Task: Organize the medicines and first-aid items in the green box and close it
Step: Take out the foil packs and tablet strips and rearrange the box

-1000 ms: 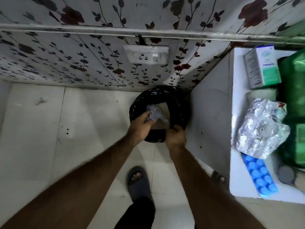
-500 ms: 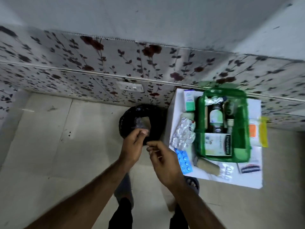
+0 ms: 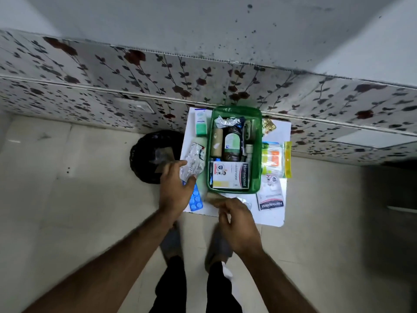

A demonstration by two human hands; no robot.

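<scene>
The open green plastic box (image 3: 258, 154), full w/ medicines, sits on the small white table (image 3: 274, 213); left hand (image 3: 174, 188) fingers touch crumpled silver foil strips (image 3: 193, 163), right hand (image 3: 239, 224) hovers w/ fingers loosely curled, empty.

The green box (image 3: 234, 150) sits open on the white table (image 3: 270, 213) — packed with bottles and a plaster carton (image 3: 231, 175).

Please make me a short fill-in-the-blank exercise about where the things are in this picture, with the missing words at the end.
1. The white Hansaplast carton lies inside the open ____ plastic box.
2. The left hand touches the crumpled ____ foil strips.
3. The blue blister pack lies on the ____ table.
4. The black-lined bin stands on the ____ beside the table.

Missing words: green; silver; white; floor
</scene>
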